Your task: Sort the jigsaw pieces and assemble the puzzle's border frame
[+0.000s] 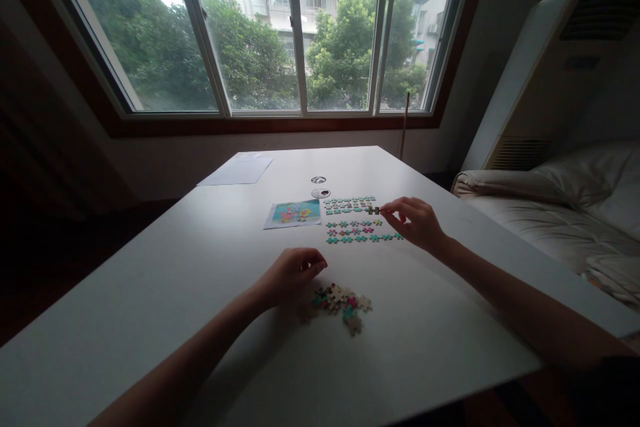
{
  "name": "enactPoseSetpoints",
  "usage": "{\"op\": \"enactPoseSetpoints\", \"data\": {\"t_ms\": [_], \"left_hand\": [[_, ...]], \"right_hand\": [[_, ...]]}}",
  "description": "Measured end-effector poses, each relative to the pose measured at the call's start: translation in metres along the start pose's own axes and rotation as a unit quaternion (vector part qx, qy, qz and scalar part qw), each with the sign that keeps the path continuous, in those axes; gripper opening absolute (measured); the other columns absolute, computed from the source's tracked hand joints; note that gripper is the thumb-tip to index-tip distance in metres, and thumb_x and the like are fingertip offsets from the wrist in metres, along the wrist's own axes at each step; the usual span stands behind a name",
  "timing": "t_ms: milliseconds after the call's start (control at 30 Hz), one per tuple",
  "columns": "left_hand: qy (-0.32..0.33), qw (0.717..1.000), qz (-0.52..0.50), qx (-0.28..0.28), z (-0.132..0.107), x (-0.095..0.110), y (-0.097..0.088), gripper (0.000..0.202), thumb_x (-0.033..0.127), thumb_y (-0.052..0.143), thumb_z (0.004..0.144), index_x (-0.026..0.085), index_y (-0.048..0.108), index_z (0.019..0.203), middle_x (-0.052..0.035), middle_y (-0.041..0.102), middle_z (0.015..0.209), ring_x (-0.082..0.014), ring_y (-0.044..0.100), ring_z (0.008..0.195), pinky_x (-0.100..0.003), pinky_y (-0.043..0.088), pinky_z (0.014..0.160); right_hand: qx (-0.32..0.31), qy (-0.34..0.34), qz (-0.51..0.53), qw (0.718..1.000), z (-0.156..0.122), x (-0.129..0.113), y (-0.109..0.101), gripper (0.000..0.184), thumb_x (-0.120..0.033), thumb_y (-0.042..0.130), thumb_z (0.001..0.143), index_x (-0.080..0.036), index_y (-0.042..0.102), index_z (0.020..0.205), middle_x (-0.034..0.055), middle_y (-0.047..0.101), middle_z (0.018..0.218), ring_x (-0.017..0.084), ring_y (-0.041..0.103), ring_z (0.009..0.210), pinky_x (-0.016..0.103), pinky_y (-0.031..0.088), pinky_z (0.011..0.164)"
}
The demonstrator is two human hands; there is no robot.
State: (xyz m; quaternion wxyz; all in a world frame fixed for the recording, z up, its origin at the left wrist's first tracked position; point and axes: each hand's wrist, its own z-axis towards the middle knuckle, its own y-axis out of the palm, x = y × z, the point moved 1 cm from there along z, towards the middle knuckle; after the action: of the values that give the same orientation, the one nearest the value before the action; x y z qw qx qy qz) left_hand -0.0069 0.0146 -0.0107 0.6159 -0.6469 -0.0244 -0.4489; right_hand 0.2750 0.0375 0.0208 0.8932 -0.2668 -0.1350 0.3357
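My right hand [416, 221] reaches over the table with thumb and forefinger pinched on a dark puzzle piece [377, 211], at the right end of a row. Several rows of puzzle pieces [346, 239], mostly teal with some pink and yellow, lie spread to its left. My left hand [295, 270] is curled closed above the near part of the table; whatever its fingertips may hold is too small to make out. Just beside and below it lies a loose pile of puzzle pieces [337, 297], some with their plain tan side up.
A cartoon picture sheet [294, 213] lies left of the rows. Behind it are two small round items [321, 193] on the white table [200, 267]. White paper [237, 170] lies at the far left corner. A sofa [540, 203] stands at the right, below a tall appliance.
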Motion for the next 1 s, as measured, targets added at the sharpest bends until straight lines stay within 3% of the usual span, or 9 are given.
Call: {"op": "enactPoseSetpoints", "data": {"t_ms": [700,867,1000], "left_hand": [[0.030,0.999,0.022,-0.018,0.000,0.000,0.000,0.020,0.023,0.048,0.078,0.014,0.066,0.080,-0.0004,0.062,0.065,-0.0100,0.048,0.055,-0.019,0.035,0.053],[0.034,0.999,0.027,-0.021,-0.001,0.001,-0.001,0.020,0.023,0.047,0.079,0.015,0.065,0.080,-0.0006,0.062,0.067,-0.0102,0.049,0.057,-0.019,0.036,0.054],[0.035,0.999,0.030,-0.017,-0.001,-0.001,-0.001,0.019,0.023,0.048,0.079,0.015,0.065,0.080,-0.0002,0.062,0.067,-0.0101,0.049,0.056,-0.019,0.037,0.054]], "right_hand": [[-0.013,-0.007,-0.044,0.999,-0.002,0.013,0.000,0.011,-0.025,0.053,0.083,-0.019,0.062,0.081,0.0004,0.068,0.077,0.008,0.052,0.052,0.024,0.039,0.060],[-0.094,0.027,-0.030,0.995,-0.005,0.022,0.004,0.018,-0.028,0.049,0.085,-0.019,0.064,0.083,0.0024,0.067,0.080,0.009,0.053,0.055,0.024,0.040,0.062],[-0.179,0.108,0.016,0.978,-0.018,0.046,0.015,0.019,-0.031,0.049,0.083,-0.019,0.065,0.081,0.0017,0.065,0.074,0.009,0.051,0.051,0.022,0.040,0.055]]}}
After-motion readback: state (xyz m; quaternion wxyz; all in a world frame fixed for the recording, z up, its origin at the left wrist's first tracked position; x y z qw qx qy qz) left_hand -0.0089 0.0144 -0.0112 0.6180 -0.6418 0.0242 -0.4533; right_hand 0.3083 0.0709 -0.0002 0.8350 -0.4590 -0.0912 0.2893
